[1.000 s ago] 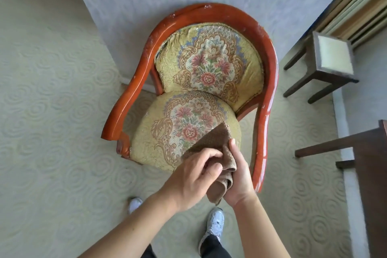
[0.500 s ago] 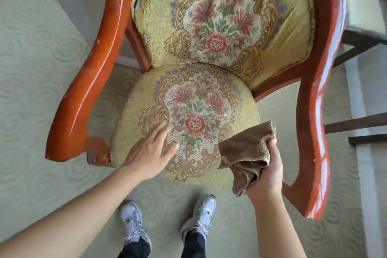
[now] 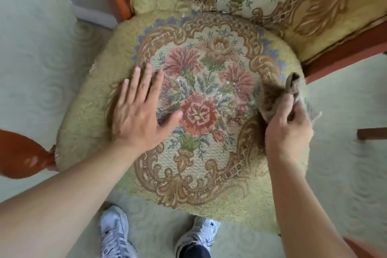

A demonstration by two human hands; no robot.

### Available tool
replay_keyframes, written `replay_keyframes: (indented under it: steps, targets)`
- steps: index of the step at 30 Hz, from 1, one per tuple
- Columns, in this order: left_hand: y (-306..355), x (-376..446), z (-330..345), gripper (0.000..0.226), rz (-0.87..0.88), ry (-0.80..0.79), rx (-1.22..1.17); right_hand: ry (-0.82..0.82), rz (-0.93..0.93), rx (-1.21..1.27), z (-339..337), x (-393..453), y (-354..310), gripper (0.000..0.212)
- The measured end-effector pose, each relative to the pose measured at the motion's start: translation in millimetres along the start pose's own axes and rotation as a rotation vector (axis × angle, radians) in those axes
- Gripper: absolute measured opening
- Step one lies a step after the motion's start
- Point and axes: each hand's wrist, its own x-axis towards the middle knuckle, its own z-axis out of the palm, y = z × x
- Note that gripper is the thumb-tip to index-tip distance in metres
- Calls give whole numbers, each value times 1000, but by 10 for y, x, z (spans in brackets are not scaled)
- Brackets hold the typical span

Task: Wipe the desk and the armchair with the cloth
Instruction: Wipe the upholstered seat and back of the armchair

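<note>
The armchair fills the view: a yellow floral seat cushion [image 3: 209,178], a matching back cushion [image 3: 314,6] and an orange-red wooden frame whose left arm end [image 3: 18,155] shows at the left edge. My left hand [image 3: 140,111] lies flat on the left half of the seat, fingers spread, holding nothing. My right hand [image 3: 289,128] is closed on the bunched brown cloth [image 3: 274,96], which presses on the seat's right edge. The desk is out of view.
Pale patterned carpet [image 3: 345,174] surrounds the chair. My two white shoes [image 3: 114,234] stand just below the seat's front edge. A dark wooden rail [image 3: 372,133] pokes in at the right edge. A white baseboard [image 3: 94,15] runs behind the chair at upper left.
The view has closed in on the seat. My left hand let go of the cloth and settled flat on the seat. My right hand brought the cloth down onto the seat's right side.
</note>
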Motion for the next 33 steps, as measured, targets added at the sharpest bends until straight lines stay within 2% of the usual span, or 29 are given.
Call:
replay_keyframes:
  steps: [3,6,9,15,19,21,27,33]
  targets:
    - [-4,11,28,93,13,44,7,-38,-18,-94,199,-13,-73,57]
    - [10,1,31,91,14,73,-11,-50,16,-83,215,26,-56,44]
    - [28,-5,29,88,-1,109,-46,-84,-50,-90,200,35,-9,44]
    - [38,-4,26,82,28,146,-68,-38,-89,-118,253,15,-17,42]
    - [-17,-15,116,80,49,226,-62,18,-135,-69,281,-40,33,41]
    - [-24,9,134,81,55,245,-42,27,-159,-72,287,-23,44,34]
    - [-6,-36,81,98,46,232,-102,34,-214,-143,275,-101,27,38]
    - [-27,-41,61,100,74,234,-157,26,-141,-116,262,-129,-100,36]
